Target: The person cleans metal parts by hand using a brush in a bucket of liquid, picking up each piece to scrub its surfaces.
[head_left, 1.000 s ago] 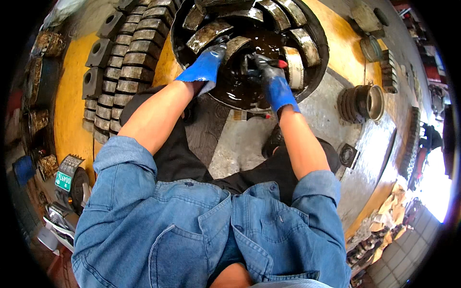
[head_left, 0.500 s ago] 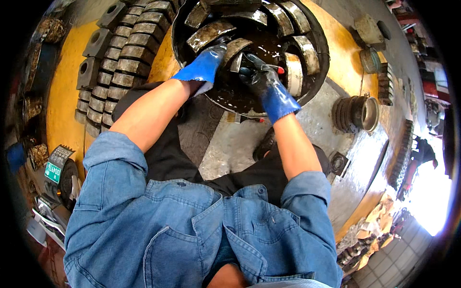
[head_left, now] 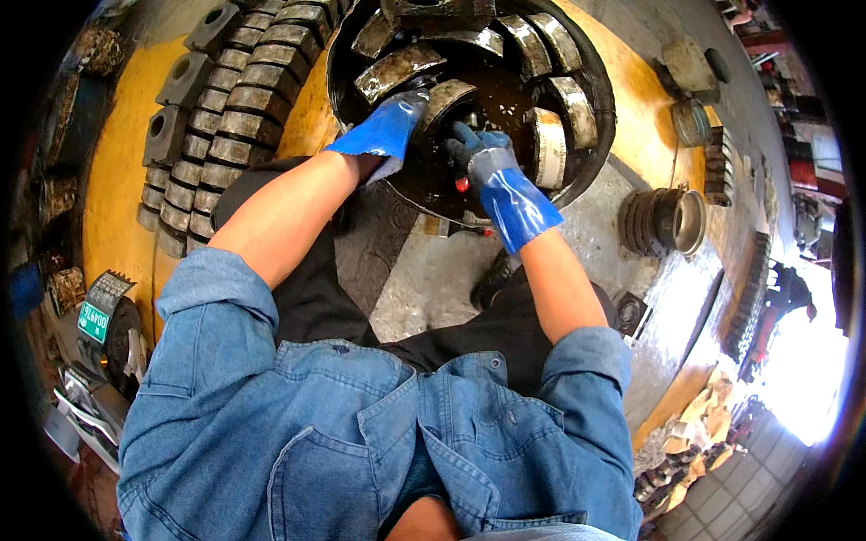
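Observation:
Both my hands wear blue rubber gloves darkened with oil and are inside a round black basin (head_left: 606, 117) of dark liquid. My left hand (head_left: 397, 115) grips the near end of a curved metal segment (head_left: 451, 93), its fingers partly hidden by the glove and piece. Close to that segment's inner side, my right hand (head_left: 487, 155) is closed around a tool with a red end (head_left: 463, 184); the rest of the tool is too dark and covered to make out. More oily segments lie around them, among them one with a pale face (head_left: 549, 149) just right of my right hand.
Rows of stacked metal segments (head_left: 244, 126) stand left of the basin, beside dark blocks with round holes (head_left: 166, 133). To the right are a stack of metal rings (head_left: 663, 219), a jar-like container (head_left: 692, 122) and a short row of ribbed parts (head_left: 719, 167). Yellow board lies beneath.
My right hand has turned and shifted slightly down; the tool's red end has swung from the hand's right side to below its left. My left hand stays on the segment, which has tilted slightly.

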The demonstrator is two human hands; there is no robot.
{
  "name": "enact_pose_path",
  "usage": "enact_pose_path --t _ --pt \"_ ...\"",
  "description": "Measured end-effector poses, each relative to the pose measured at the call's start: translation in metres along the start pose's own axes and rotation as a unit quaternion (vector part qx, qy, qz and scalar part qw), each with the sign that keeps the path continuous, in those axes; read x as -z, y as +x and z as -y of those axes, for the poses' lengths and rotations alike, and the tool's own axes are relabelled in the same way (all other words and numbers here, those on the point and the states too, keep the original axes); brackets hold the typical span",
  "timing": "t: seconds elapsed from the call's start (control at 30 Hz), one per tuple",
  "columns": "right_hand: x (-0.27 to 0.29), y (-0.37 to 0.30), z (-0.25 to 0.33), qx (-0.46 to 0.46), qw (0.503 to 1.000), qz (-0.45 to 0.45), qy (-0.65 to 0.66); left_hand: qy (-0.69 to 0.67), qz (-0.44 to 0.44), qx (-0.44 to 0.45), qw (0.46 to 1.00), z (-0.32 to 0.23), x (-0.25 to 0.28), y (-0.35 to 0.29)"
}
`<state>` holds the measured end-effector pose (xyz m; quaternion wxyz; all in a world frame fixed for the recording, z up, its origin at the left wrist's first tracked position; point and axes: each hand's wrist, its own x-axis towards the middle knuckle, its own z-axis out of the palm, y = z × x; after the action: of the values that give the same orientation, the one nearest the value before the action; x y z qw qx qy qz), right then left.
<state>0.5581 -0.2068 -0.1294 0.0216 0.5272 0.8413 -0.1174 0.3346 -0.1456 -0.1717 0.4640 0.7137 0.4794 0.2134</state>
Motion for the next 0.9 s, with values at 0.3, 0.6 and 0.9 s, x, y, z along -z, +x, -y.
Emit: enact_pose_path --t 0.3,0.6,0.9 --pt "-0.041 0.013 -0.016 -0.104 0.976 -0.053 0.184 -0.124 0.024 0.015 0.992 -0.021 0.004 -0.005" --pt "-0.095 0.036 -0.094 -0.130 0.842 -0.059 0.520 -0.185 0.060 -0.007 0.981 -0.059 0.012 -0.004" --pt "-0.021 0.017 -0.013 -0.267 0.372 -0.045 0.888 -0.220 0.041 0.014 0.974 -0.020 0.013 -0.003"
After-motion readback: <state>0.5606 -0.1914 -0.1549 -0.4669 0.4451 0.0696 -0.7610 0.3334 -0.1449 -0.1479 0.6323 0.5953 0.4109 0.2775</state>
